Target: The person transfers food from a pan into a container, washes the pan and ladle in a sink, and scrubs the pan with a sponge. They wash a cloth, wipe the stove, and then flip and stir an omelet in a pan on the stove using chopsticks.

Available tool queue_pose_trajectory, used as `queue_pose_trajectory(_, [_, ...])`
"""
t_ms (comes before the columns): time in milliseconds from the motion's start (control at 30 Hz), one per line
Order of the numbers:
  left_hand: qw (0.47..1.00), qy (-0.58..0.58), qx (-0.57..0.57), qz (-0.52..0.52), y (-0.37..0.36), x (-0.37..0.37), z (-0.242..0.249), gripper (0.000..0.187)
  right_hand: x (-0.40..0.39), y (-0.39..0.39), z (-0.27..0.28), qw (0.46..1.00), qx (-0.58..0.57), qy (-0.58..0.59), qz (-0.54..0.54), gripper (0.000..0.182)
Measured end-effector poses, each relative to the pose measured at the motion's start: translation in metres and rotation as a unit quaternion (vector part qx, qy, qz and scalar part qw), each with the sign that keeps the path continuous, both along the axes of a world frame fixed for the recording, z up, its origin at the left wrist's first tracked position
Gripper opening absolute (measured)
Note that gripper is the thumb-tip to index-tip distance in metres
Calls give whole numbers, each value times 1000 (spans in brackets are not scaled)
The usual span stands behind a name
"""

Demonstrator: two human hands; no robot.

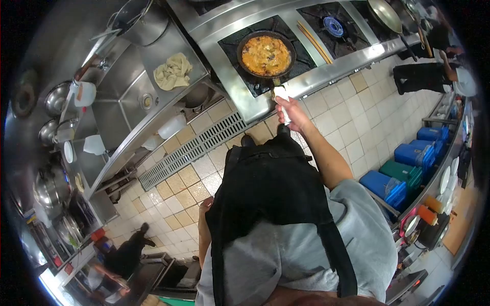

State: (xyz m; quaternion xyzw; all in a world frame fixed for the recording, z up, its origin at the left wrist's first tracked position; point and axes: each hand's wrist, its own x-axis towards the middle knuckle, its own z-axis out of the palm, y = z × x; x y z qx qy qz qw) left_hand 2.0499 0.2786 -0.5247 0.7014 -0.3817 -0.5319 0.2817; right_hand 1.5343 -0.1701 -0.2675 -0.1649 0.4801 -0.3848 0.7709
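Note:
A dark frying pan (292,49) sits on the near burner, filled with an orange-yellow, egg-like food (265,55). My right hand (291,110) is closed around the pan's handle, with a folded white cloth (280,95) between palm and handle. Beside the pan, to its right, a pair of long wooden chopsticks (315,43) rests on the stove top. My left hand (206,204) hangs low at my side by the black apron (270,188); its fingers are mostly hidden, and I see nothing in it.
A blue flame (333,26) burns on the neighbouring burner. At left is a steel sink (120,97) with a crumpled cloth (173,71) on its ledge. A floor grate (194,150) crosses the tiles. Blue bins (383,187) line the right; other people (423,76) stand at far right and lower left.

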Motion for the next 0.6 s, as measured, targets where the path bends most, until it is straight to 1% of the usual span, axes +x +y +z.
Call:
queue_pose_trajectory(267, [998, 64, -22, 18, -21, -10, -18, 36, -2, 1, 10, 999, -31, 22, -13, 18])
queue_pose_trajectory(300, [997, 66, -25, 17, 8, -8, 25, 36, -4, 4, 20, 999, -34, 25, -9, 17])
queue_pose_trajectory(333, [999, -32, 27, -1, 0, -20, 60, 36, -7, 5, 26, 999, -38, 28, -6, 15])
queue_pose_trajectory(367, [988, -130, 78, -19, -64, -47, 82, 36, -11, 5, 28, 998, -39, 40, -5, 14])
queue_pose_trajectory(400, [989, -129, 74, -21, -83, -62, 122, 36, -11, 4, 33, 998, -42, 40, -7, 14])
queue_pose_trajectory(433, [992, -43, 114, 19, -103, -75, 159, 38, -11, 2, 40, 997, -46, 59, 2, 14])
queue_pose_trajectory(467, [986, 43, 154, 56, -113, -79, 172, 39, -13, 0, 46, 996, -49, 77, 9, 15])
queue_pose_trajectory(500, [987, 67, 83, 119, -104, -77, 152, 43, -10, -1, 50, 996, -49, 77, 4, 15])
queue_pose_trajectory(533, [987, 69, 84, 115, -104, -74, 150, 43, -4, -4, 54, 997, -46, 57, -14, 14])
queue_pose_trajectory(567, [988, 40, 102, 105, -118, -81, 171, 45, -2, -6, 58, 998, -44, 37, -30, 14])
queue_pose_trajectory(600, [988, 11, 116, 96, -129, -85, 181, 46, -8, -3, 60, 998, -48, 38, -30, 14])
